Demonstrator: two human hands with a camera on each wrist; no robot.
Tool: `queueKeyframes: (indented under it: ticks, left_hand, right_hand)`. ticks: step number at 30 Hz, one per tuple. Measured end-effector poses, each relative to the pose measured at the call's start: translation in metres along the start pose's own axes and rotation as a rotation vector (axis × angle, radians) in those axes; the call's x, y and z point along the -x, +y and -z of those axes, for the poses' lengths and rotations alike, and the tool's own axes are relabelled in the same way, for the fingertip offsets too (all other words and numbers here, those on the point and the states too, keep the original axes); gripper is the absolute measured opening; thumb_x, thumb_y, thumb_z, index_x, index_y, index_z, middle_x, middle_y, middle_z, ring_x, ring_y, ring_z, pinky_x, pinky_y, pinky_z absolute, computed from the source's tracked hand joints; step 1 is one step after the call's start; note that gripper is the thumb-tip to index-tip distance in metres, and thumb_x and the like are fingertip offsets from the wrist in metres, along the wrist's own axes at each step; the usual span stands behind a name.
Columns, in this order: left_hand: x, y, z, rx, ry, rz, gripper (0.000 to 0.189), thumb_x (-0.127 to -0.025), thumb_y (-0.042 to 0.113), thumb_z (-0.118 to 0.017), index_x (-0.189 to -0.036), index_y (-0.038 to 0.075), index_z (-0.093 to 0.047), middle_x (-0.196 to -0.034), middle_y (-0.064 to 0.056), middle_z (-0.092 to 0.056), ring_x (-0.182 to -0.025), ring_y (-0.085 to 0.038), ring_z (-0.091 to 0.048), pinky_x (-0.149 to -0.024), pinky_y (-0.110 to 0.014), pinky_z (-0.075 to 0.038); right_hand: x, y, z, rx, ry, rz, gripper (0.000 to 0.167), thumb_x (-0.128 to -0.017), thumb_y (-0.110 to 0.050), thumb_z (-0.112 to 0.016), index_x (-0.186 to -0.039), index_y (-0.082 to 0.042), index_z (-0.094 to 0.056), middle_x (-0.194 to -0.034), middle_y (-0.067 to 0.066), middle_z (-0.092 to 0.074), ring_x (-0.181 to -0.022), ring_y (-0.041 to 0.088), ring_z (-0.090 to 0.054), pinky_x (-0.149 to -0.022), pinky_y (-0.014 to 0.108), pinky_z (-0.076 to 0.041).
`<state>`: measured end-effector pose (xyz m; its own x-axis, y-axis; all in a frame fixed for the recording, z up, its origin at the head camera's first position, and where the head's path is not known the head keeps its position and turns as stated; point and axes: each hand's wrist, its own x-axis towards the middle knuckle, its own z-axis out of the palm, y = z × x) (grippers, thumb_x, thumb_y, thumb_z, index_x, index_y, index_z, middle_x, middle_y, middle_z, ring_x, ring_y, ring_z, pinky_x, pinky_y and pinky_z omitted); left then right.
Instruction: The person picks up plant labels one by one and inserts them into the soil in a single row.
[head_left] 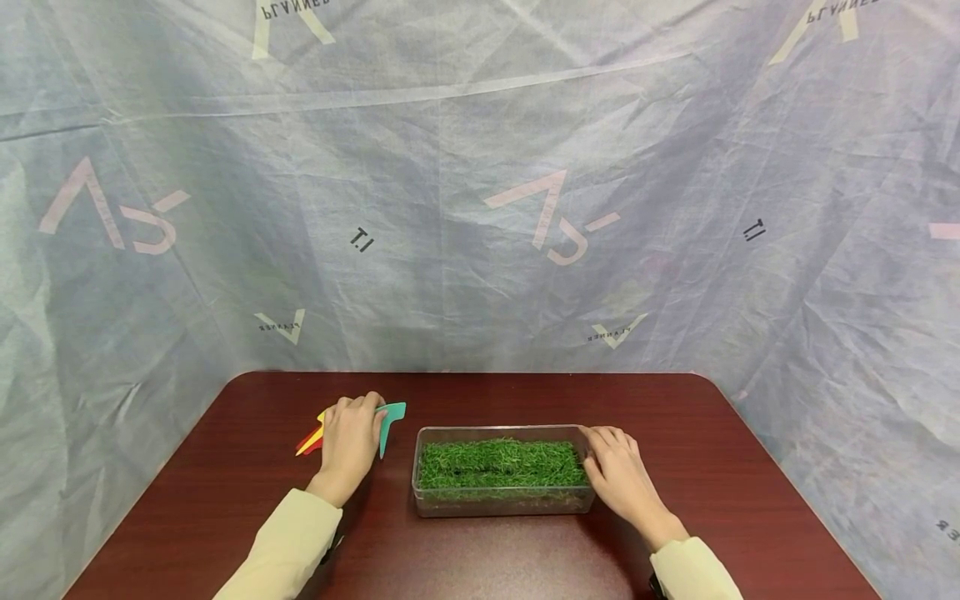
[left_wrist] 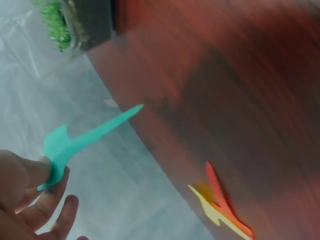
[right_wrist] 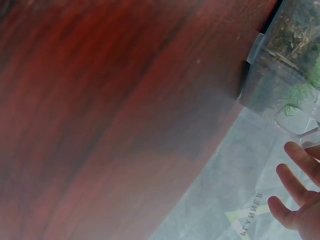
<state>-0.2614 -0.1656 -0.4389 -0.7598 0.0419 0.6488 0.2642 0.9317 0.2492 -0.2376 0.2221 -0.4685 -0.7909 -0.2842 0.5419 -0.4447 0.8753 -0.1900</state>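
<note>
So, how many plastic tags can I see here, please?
3: the teal tag in the left hand; the yellow tag and the red tag, overlapping on the table near that hand. Others may be hidden underneath.

I see creased grey-blue sheeting (head_left: 450, 150) hung on three sides of the dark red-brown worktop (head_left: 187, 517), whose far corners are rounded. Pink marks (head_left: 550, 208) and dark lettering (head_left: 362, 240) dot the sheeting; a soft gleam (head_left: 510, 550) lies across the worktop.
</note>
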Motion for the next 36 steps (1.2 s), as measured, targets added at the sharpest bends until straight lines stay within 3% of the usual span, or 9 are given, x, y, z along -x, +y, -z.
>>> queueKeyframes:
  ticks: [19,28,36]
  left_hand:
    - [-0.017,0.037,0.002,0.099,0.127,-0.075,0.011,-0.085,0.016,-0.065,-0.094,0.011,-0.062,-0.085,-0.004,-0.066,-0.089,-0.028,-0.053,-0.087,-0.046,-0.038]
    - [-0.023,0.057,0.001,0.116,0.211,-0.131,0.01,-0.083,0.018,-0.067,-0.091,0.012,-0.064,-0.081,-0.002,-0.068,-0.089,-0.027,-0.054,-0.091,-0.046,-0.035]
    - [-0.026,0.079,0.0,0.147,0.211,-0.17,0.009,-0.083,0.018,-0.067,-0.091,0.013,-0.065,-0.081,0.0,-0.068,-0.088,-0.023,-0.055,-0.089,-0.043,-0.037]
  right_hand:
    - [0.0,0.0,0.002,-0.011,-0.032,-0.022,0.04,-0.084,-0.007,-0.056,-0.124,-0.004,-0.055,-0.111,0.012,-0.06,-0.108,0.031,-0.05,-0.094,0.054,-0.033]
    - [0.001,0.001,-0.001,-0.03,-0.019,-0.02,0.04,-0.084,-0.006,-0.055,-0.124,-0.004,-0.055,-0.111,0.012,-0.06,-0.108,0.03,-0.049,-0.093,0.054,-0.033]
    - [0.002,0.0,0.0,-0.039,-0.024,-0.03,0.04,-0.085,-0.006,-0.055,-0.124,-0.004,-0.054,-0.113,0.012,-0.06,-0.109,0.031,-0.049,-0.094,0.053,-0.032]
